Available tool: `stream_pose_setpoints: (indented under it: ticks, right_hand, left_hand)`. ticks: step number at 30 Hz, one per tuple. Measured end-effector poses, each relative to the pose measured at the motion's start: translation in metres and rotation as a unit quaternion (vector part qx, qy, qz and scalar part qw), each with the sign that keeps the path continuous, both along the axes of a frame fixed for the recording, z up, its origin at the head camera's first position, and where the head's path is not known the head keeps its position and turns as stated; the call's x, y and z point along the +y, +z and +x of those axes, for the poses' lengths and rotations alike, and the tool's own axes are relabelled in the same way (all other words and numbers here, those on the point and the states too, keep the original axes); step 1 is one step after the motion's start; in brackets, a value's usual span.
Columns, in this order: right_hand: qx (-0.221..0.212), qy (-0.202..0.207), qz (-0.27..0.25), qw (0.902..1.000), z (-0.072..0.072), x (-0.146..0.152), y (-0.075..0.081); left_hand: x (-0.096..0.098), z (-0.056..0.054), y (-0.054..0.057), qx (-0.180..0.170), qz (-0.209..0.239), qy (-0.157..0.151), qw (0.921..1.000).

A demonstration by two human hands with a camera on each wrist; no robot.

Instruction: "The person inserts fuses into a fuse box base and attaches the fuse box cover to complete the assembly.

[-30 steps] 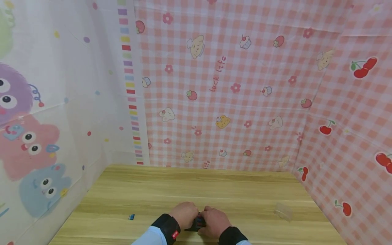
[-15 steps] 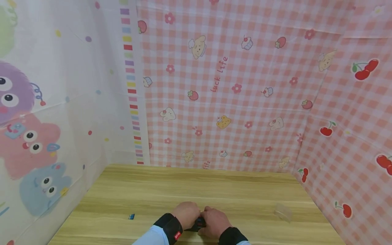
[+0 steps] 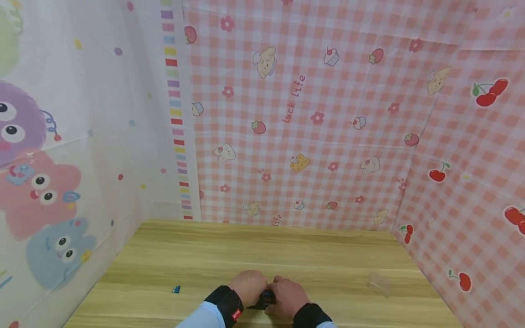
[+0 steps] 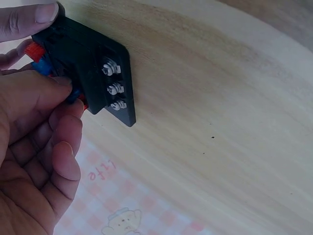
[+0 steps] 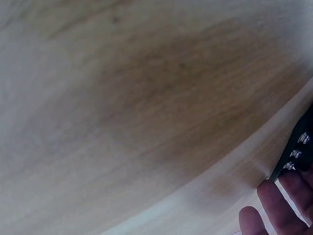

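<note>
Near the table's front edge, both hands hold a small black plastic block (image 3: pixel 264 300) with metal screw terminals. In the left wrist view, three silver screws (image 4: pixel 113 88) line one ledge of it, and red and blue parts (image 4: pixel 41 62) show on its other side. My left hand (image 3: pixel 249 288) pinches at the red and blue parts with thumb and fingers. On the block's right side, my right hand (image 3: pixel 289 296) grips it; the right wrist view shows only some fingertips (image 5: pixel 276 205) beside the black edge. The fingers hide much of the block.
A small blue piece (image 3: pixel 176 289) lies on the wooden table (image 3: pixel 197 259) to the left. To the right lies a clear plastic piece (image 3: pixel 379 284). Patterned cloth walls (image 3: pixel 295 136) enclose the table at the back and both sides.
My left hand shifts slightly right, then a little back, while staying at the block. The right hand keeps its hold. The view shifts slightly; the loose pieces stay in place.
</note>
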State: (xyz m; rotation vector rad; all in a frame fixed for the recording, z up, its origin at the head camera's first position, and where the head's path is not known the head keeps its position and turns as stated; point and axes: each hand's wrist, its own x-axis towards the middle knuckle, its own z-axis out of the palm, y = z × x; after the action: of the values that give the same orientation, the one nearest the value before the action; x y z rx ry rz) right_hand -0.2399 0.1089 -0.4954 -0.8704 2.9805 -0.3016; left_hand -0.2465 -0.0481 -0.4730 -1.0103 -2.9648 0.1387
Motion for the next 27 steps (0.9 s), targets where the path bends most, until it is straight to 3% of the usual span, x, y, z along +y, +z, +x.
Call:
stream_pose_setpoints:
  ticks: [5,13,20,27]
  right_hand:
    - [0.005,0.001,0.004,1.0000,-0.0001,-0.0001,-0.0009]
    - [0.007,0.000,0.008,0.9999,-0.0022,0.0006,-0.0014]
    - [0.015,0.005,0.008,0.9998,-0.0022,0.0018,-0.0016]
    - [0.011,0.002,0.006,0.9999,-0.0019,0.0025,-0.0025]
  left_hand:
    - [-0.0010,0.0006,-0.0002,-0.005,0.016,0.003,0.9999]
    - [-0.0026,0.0000,-0.0031,0.015,0.031,-0.012,0.9993]
    - [-0.0028,0.0012,-0.0027,0.027,0.023,-0.018,0.9992]
    - [-0.0013,0.0026,-0.0019,0.015,0.024,-0.007,0.9996]
